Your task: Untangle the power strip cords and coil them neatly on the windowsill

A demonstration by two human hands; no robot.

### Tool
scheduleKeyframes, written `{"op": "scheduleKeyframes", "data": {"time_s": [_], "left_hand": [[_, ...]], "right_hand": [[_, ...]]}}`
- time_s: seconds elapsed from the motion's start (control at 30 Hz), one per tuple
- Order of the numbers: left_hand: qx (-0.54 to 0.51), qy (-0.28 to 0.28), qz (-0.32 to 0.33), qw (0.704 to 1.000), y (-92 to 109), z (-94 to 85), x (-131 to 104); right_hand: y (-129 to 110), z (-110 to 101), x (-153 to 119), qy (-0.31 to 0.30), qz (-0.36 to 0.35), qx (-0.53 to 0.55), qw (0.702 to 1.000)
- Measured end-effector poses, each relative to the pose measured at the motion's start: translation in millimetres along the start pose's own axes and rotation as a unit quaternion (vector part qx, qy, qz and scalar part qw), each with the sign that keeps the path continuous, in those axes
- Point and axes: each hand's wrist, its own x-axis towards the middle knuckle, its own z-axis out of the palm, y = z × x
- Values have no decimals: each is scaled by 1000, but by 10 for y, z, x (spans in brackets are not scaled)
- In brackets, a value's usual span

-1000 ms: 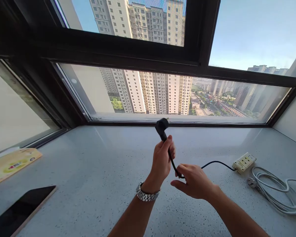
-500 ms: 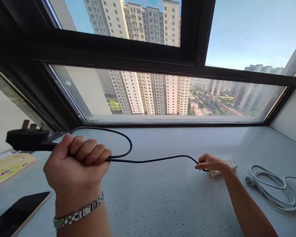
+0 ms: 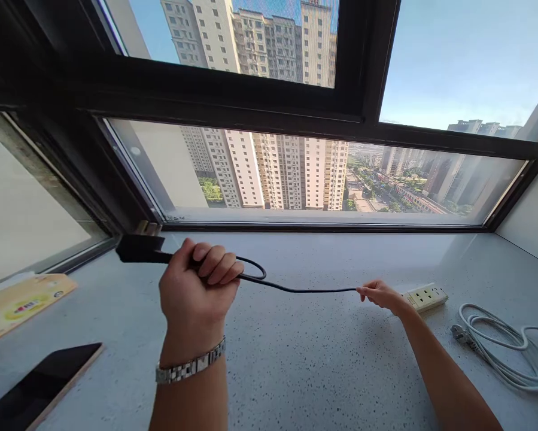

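Note:
My left hand (image 3: 201, 287) is closed in a fist round the black cable, close behind a large black plug (image 3: 140, 248) whose metal pins point up. A small loop of the cable (image 3: 304, 291) shows beyond the fist, and the cable runs nearly straight to the right. My right hand (image 3: 380, 295) pinches it between thumb and fingers, low over the speckled white sill (image 3: 304, 365). Just behind the right hand lies a cream power strip (image 3: 425, 297), its sockets facing up; its left end is partly hidden by that hand.
At the right lies a coiled grey-white cable (image 3: 502, 347) with a grey plug. A dark phone (image 3: 39, 389) and a yellow-orange packet (image 3: 26, 305) lie at the left. Dark window frames (image 3: 322, 227) border the sill at the back.
My left hand and the black plug have moved right, nearer my right hand. The cable loop has become smaller. More of the power strip shows beside my right hand, and the view has shifted slightly.

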Motion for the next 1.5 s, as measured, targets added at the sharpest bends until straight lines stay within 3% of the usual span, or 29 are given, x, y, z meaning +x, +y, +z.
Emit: {"op": "scheduleKeyframes", "data": {"time_s": [0.2, 0.4, 0.5, 0.6, 0.67, 0.73, 0.83, 0.9, 1.0, 1.17, 1.27, 1.4, 1.5], "left_hand": [[-8, 27, 40, 999, 77, -27, -13], [66, 12, 56, 996, 210, -5, -88], [113, -53, 9, 992, 187, -23, -106], [170, -165, -105, 966, -54, -17, -130], [204, -228, -172, 936, -336, 24, -167], [227, -255, -211, 916, -664, 87, -219], [248, -241, -235, 908, -1112, 163, -300], [253, -220, -241, 911, -1320, 173, -340], [250, -186, -219, 925, -1467, 143, -364], [250, -134, -211, 935, -1400, 127, -310], [207, -138, -211, 945, -1290, 145, -249], [132, -131, -292, 938, -1189, 134, -166], [83, -112, -339, 931, -1219, 69, -78]], "right_hand": [[124, 7, 80, 33, 15, -50, 998], [70, -165, -96, 6, 50, -95, 994], [23, -163, -98, 115, 44, -102, 987], [-100, -56, -42, 245, 14, -77, 966], [-249, 49, -54, 282, -11, -39, 958], [-432, 178, -136, 315, -66, 34, 946], [-676, 430, -334, 335, -180, 115, 918], [-766, 627, -449, 320, -243, 86, 912], [-789, 892, -532, 292, -321, -16, 901], [-745, 1059, -508, 272, -394, -168, 862], [-723, 1057, -459, 251, -401, -230, 851], [-660, 1075, -383, 242, -384, -283, 845], [-606, 1085, -341, 238, -353, -309, 850]]}}
